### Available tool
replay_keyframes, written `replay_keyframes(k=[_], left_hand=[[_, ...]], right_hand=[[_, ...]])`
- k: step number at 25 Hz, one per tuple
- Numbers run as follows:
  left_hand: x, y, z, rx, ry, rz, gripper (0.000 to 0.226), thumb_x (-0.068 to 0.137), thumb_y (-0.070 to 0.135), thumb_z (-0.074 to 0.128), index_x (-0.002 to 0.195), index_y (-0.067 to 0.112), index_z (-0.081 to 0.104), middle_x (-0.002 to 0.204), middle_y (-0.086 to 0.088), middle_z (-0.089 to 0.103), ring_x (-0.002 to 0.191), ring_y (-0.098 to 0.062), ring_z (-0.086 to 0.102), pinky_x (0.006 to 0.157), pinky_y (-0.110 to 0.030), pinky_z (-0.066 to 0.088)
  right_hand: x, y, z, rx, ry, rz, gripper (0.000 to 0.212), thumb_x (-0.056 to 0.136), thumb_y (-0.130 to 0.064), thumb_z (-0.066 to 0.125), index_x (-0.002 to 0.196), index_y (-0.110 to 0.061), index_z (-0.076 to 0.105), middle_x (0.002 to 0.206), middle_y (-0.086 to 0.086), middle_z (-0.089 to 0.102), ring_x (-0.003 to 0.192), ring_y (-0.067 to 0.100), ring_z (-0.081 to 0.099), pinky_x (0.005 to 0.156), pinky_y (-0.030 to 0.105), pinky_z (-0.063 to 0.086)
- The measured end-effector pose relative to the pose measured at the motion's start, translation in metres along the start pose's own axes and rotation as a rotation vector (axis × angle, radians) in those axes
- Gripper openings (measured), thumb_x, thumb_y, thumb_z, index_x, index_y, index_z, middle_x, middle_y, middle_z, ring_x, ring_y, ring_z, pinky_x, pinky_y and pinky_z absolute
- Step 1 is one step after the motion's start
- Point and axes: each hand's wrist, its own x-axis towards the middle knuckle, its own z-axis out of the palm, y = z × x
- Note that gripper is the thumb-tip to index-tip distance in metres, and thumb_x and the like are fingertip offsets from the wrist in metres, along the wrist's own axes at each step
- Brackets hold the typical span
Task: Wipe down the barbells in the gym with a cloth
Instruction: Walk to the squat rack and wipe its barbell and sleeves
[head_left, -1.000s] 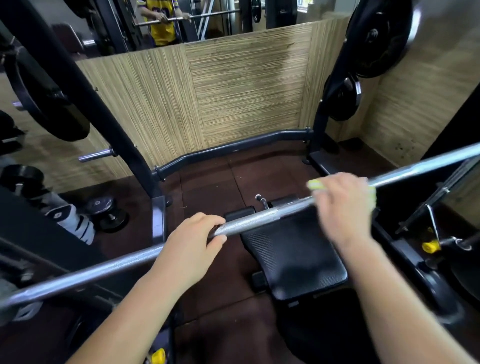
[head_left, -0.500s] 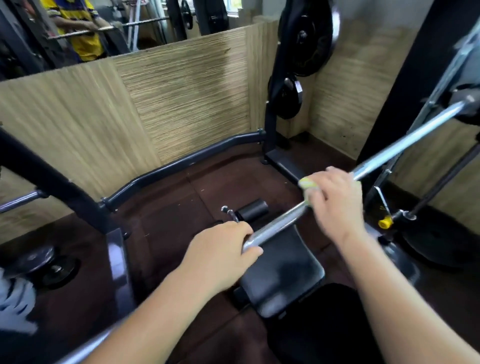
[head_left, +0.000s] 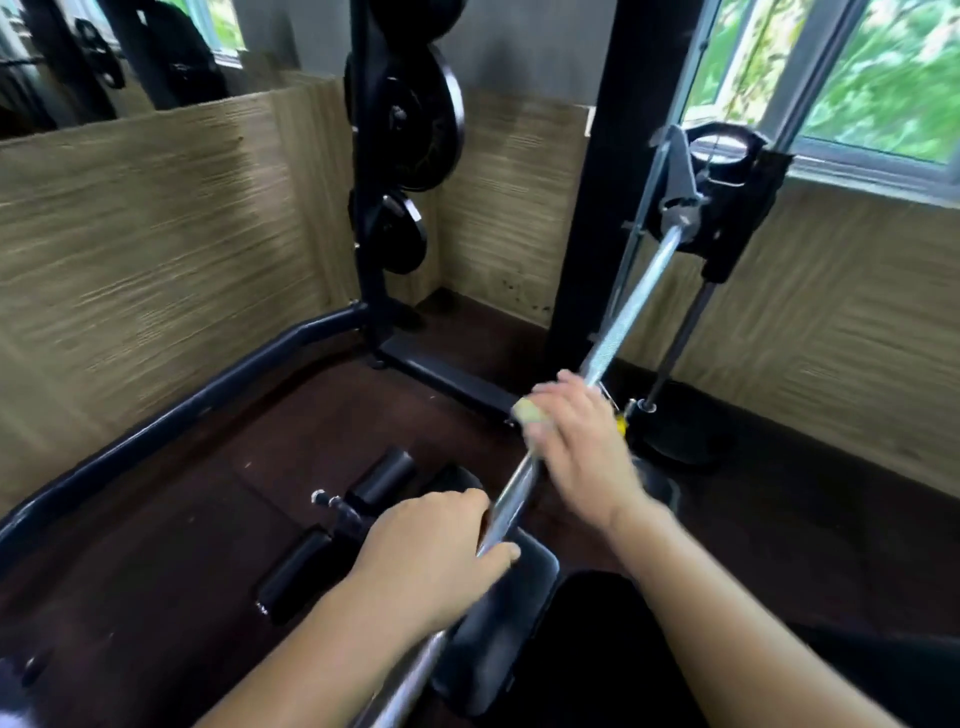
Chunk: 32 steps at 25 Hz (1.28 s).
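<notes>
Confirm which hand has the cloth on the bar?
The right hand, farther up the barbell, with the yellow cloth showing at its fingers. The left hand grips the bar bare.

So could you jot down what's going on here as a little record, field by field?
Place: gym corner with a rack by a window
Bar: steel barbell running from lower left up to the rack's holder
Left hand: left hand wrapped around the barbell, no cloth in it
Right hand: right hand closed on a yellow-green cloth around the barbell, blurred
Below the bar: black padded bench on a dark floor
Stored weights: black plates hanging on an upright post
</notes>
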Motion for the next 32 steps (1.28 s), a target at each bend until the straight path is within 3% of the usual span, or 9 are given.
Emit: replay_keyframes(k=[2, 5, 11, 16, 19, 22, 28, 30, 32], left_hand=[[0.017, 0.004, -0.003, -0.004, 0.021, 0.038, 0.043, 0.086, 0.066, 0.045, 0.109, 0.031, 0.054, 0.103, 0.008, 0.066, 0.101, -0.020, 0.063, 0.082, -0.039, 0.050], [0.044, 0.014, -0.006, -0.029, 0.048, 0.076, 0.047, 0.087, 0.065, 0.046, 0.119, 0.032, 0.050, 0.119, 0.009, 0.063, 0.112, -0.020, 0.061, 0.089, -0.040, 0.049], [0.096, 0.040, -0.010, -0.054, 0.062, 0.067, 0.051, 0.089, 0.063, 0.046, 0.131, 0.034, 0.043, 0.123, 0.012, 0.056, 0.112, -0.018, 0.059, 0.089, -0.038, 0.048], [0.133, 0.055, -0.011, -0.041, 0.040, 0.053, 0.051, 0.088, 0.064, 0.045, 0.130, 0.036, 0.041, 0.119, 0.013, 0.055, 0.112, -0.018, 0.058, 0.090, -0.040, 0.048], [0.155, 0.064, -0.012, -0.057, 0.052, 0.031, 0.053, 0.088, 0.065, 0.045, 0.133, 0.037, 0.039, 0.123, 0.015, 0.054, 0.113, -0.016, 0.057, 0.092, -0.039, 0.048], [0.174, 0.072, -0.013, -0.070, 0.065, 0.026, 0.051, 0.089, 0.064, 0.045, 0.132, 0.038, 0.039, 0.126, 0.015, 0.053, 0.116, -0.015, 0.057, 0.094, -0.038, 0.047], [0.215, 0.082, -0.015, -0.048, 0.068, 0.023, 0.050, 0.089, 0.062, 0.046, 0.134, 0.041, 0.038, 0.128, 0.015, 0.055, 0.117, -0.016, 0.058, 0.093, -0.039, 0.048], [0.223, 0.085, -0.015, -0.054, 0.078, 0.027, 0.051, 0.089, 0.061, 0.047, 0.135, 0.042, 0.037, 0.127, 0.015, 0.056, 0.117, -0.015, 0.058, 0.094, -0.039, 0.048], [0.228, 0.086, -0.013, -0.059, 0.087, 0.032, 0.050, 0.089, 0.060, 0.048, 0.135, 0.043, 0.036, 0.128, 0.016, 0.056, 0.118, -0.014, 0.058, 0.095, -0.039, 0.048]], right_hand=[[-0.031, -0.017, 0.002, 0.088, -0.043, -0.096, 0.034, 0.104, -0.035, 0.050, 0.129, -0.021, 0.067, 0.139, -0.004, 0.061, 0.149, 0.023, 0.038, 0.125, 0.046, 0.022], [-0.010, 0.019, -0.010, 0.056, -0.049, -0.228, 0.036, 0.104, -0.033, 0.050, 0.132, -0.018, 0.067, 0.137, 0.001, 0.062, 0.145, 0.020, 0.041, 0.123, 0.043, 0.026], [0.075, 0.082, -0.018, -0.039, 0.054, -0.016, 0.037, 0.102, -0.035, 0.047, 0.114, -0.013, 0.074, 0.116, 0.005, 0.071, 0.126, 0.020, 0.052, 0.125, 0.030, 0.025], [0.075, 0.107, -0.032, 0.001, -0.145, -0.368, 0.033, 0.104, -0.034, 0.050, 0.122, -0.016, 0.071, 0.121, -0.002, 0.069, 0.128, 0.020, 0.055, 0.121, 0.038, 0.031], [0.143, 0.174, -0.046, -0.042, -0.123, -0.177, 0.039, 0.105, -0.040, 0.045, 0.121, -0.016, 0.071, 0.120, -0.001, 0.071, 0.127, 0.028, 0.058, 0.121, 0.043, 0.033], [0.158, 0.180, -0.036, -0.075, -0.005, -0.034, 0.039, 0.101, -0.042, 0.047, 0.113, -0.018, 0.075, 0.112, -0.001, 0.073, 0.128, 0.030, 0.058, 0.120, 0.043, 0.033], [0.140, 0.190, -0.047, 0.049, -0.110, -0.378, 0.033, 0.102, -0.033, 0.053, 0.123, -0.014, 0.072, 0.125, 0.004, 0.069, 0.132, 0.020, 0.053, 0.123, 0.034, 0.026], [0.179, 0.227, -0.052, -0.002, -0.067, -0.257, 0.039, 0.102, -0.034, 0.048, 0.122, -0.010, 0.072, 0.123, 0.008, 0.071, 0.129, 0.020, 0.052, 0.125, 0.025, 0.020], [0.214, 0.266, -0.053, -0.037, -0.050, -0.045, 0.051, 0.101, -0.045, 0.039, 0.125, -0.011, 0.070, 0.129, 0.008, 0.069, 0.137, 0.024, 0.049, 0.128, 0.031, 0.018]])
